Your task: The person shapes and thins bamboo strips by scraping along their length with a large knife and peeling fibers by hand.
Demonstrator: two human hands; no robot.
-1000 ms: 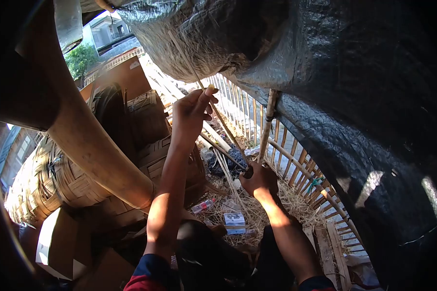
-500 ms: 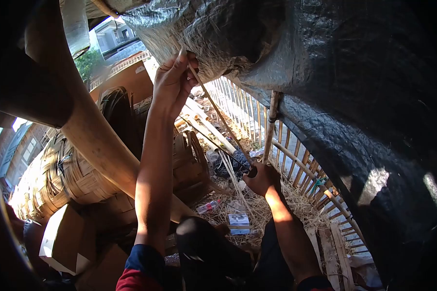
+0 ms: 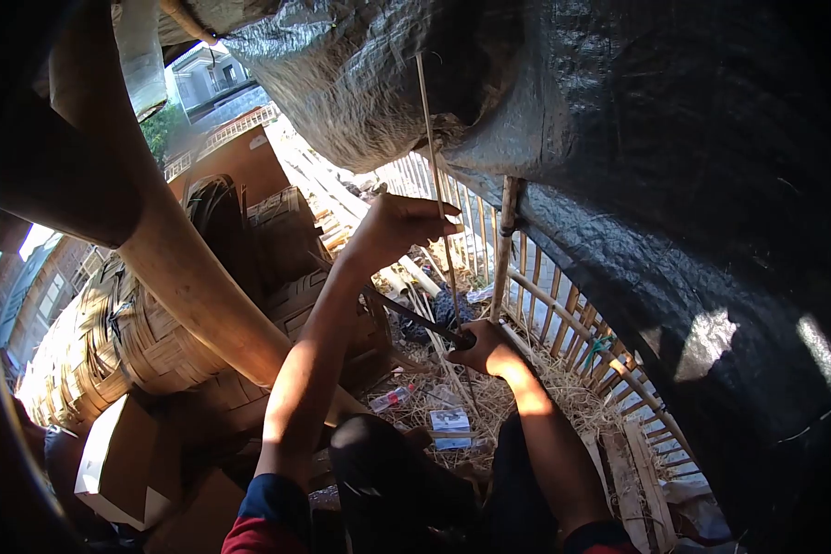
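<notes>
Left hand [image 3: 404,231]: fingers bracket one thin strip [image 3: 431,138]; grip indeterminate. Right hand [image 3: 491,349]: fingers clenched around one dark tool [image 3: 406,312].

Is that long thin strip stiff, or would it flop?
The strip is probably fairly stiff, since its upper part stands nearly straight above the left hand. Being so slender, it's likely light and might bend if pushed.
</notes>
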